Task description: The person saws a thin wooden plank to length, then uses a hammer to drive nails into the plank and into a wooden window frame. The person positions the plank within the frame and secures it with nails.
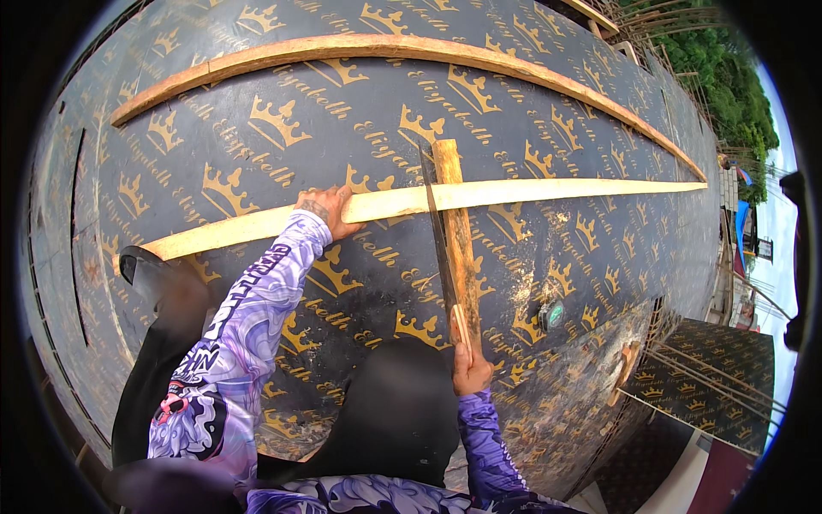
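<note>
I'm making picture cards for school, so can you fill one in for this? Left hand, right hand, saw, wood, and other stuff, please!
Left hand: gripping the pale board
Right hand: holding the handsaw by its handle
Saw blade: lying across the pale board
Wood below: a shorter timber crossing under the board
Far wood: a long timber strip
Surface: dark panels with gold crowns
Also there: a round green-and-dark object

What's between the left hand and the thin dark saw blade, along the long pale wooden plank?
Head view: only a bare stretch of the long pale wooden plank separates the left hand from the thin dark saw blade.
</note>
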`<state>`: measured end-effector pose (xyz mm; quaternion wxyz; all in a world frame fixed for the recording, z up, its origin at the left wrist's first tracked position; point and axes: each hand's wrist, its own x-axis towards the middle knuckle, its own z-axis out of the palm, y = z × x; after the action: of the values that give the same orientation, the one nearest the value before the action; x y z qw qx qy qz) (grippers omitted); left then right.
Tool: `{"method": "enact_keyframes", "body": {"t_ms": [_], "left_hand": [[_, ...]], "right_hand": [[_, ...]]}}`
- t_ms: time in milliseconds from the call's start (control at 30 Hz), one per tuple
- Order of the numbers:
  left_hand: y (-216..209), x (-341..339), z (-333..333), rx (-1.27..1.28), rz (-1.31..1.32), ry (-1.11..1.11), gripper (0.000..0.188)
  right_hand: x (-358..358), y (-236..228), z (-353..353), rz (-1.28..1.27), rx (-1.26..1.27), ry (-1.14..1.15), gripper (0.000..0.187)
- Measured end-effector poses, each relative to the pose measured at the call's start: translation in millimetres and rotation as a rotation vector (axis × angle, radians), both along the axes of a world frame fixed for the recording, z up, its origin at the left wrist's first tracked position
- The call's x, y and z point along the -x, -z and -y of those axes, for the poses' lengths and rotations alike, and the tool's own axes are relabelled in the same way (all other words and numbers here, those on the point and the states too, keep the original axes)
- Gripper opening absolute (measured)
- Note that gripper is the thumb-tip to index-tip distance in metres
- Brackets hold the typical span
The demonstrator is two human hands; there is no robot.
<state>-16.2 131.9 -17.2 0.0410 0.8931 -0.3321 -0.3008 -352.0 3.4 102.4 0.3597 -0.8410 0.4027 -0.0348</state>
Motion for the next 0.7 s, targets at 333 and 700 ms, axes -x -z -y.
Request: {"method": "enact_keyframes", "body": {"t_ms": [333, 700], "left_hand": [[-0.8, 4.9, 13.0, 0.062, 0.043, 0.029, 0.064], [0.8, 0.3, 4.4, 0.068, 0.057, -0.011, 0.062]], "right_hand": [[-129.0, 40.3, 39.3, 0.087, 0.021, 0.035, 0.040], [-53.0, 2.6, 26.9, -0.201, -0.137, 0.039, 0.036]]}}
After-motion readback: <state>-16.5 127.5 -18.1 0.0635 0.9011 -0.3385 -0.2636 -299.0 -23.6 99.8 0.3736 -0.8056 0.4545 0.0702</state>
